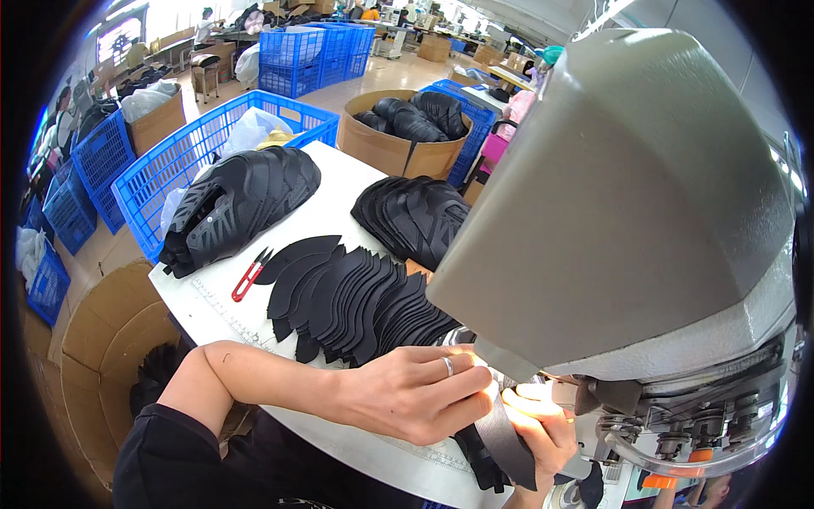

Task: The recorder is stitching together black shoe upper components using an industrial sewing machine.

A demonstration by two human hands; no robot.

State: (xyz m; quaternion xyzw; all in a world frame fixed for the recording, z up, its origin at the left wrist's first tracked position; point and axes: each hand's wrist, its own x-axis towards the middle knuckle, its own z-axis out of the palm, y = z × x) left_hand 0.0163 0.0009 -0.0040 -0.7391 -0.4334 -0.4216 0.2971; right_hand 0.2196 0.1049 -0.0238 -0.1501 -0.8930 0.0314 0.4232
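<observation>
A grey sewing machine (610, 212) fills the right side, its head standing over my hands. My left hand (415, 394), with a ring on one finger, is closed on the edge of a dark shoe upper (502, 441) beneath that head. From the right, my right hand (543, 424) grips the same upper, its fingers curled round it. The needle area is hidden behind the machine head. Just beyond my left forearm lies a fanned row of curved black fabric pieces (339, 297). Red-handled thread snips (248, 278) rest to the left of them.
Nested black shoe uppers (246, 199) lie at the white table's (326, 170) far left, and another stack (411, 216) sits behind the fabric pieces. Beyond the table stand a blue crate (140, 199) and a round cardboard bin (365, 144). An open cardboard box (102, 339) is at lower left.
</observation>
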